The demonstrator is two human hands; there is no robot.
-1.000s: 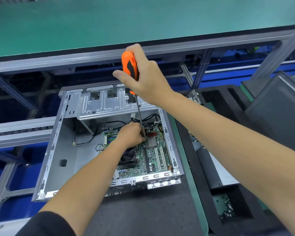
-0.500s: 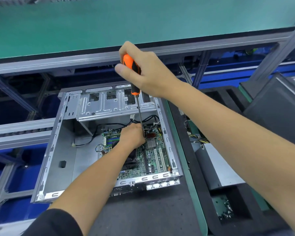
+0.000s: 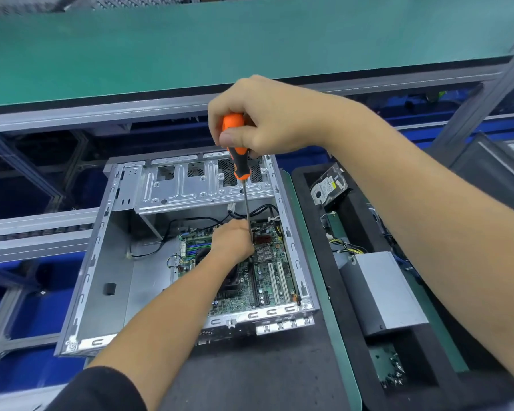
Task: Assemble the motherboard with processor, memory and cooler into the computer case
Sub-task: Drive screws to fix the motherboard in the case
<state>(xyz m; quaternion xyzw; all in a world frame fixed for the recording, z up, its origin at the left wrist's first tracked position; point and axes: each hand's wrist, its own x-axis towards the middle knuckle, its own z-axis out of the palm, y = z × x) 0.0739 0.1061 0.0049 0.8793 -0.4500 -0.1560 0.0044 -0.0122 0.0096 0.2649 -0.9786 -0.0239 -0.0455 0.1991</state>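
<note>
An open silver computer case (image 3: 101, 232) lies on its side on a dark mat. The green motherboard (image 3: 267, 280) sits inside it at the right, with a black cooler fan partly hidden under my left forearm. My right hand (image 3: 267, 117) grips the orange-and-black handle of a long screwdriver (image 3: 238, 155) held upright above the case. Its shaft runs down to the board beside a small silver heatsink (image 3: 263, 252). My left hand (image 3: 232, 241) is inside the case, fingers pinching the shaft near its tip. The tip itself is hidden.
A black foam tray (image 3: 347, 336) to the right holds a hard drive (image 3: 328, 186), a grey power supply (image 3: 383, 292) with coloured wires, and a pocket of loose screws (image 3: 393, 372). A green shelf (image 3: 220, 40) overhangs at the back. A drive cage (image 3: 190, 185) spans the case's far end.
My right hand has shifted its hold round the screwdriver handle, and the view has drifted slightly. The left hand stays at the shaft's lower end on the board.
</note>
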